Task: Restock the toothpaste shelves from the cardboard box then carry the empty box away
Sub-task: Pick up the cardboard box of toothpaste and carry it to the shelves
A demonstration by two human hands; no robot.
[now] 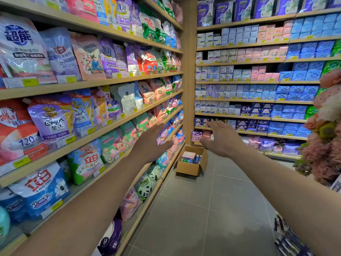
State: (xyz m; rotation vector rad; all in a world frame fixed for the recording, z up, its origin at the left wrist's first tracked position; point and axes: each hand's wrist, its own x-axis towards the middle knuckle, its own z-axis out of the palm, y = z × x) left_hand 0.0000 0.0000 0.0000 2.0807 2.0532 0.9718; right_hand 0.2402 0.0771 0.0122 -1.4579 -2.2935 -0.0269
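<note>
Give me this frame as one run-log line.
stage: approach | left hand: open, empty | right hand: open, empty | cardboard box: floor, aisle corner, open, stocked

Shelved detergent pouches (55, 117); pink flowers (326, 126)

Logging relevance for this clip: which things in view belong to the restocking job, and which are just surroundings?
Job:
- cardboard box, open on the floor at the aisle corner
- toothpaste packs inside it
- left hand and right hand, both open, holding nothing

Surroundings:
- detergent pouches on the left shelves
- blue and pink packs on the far shelves
- pink plush items at right
</note>
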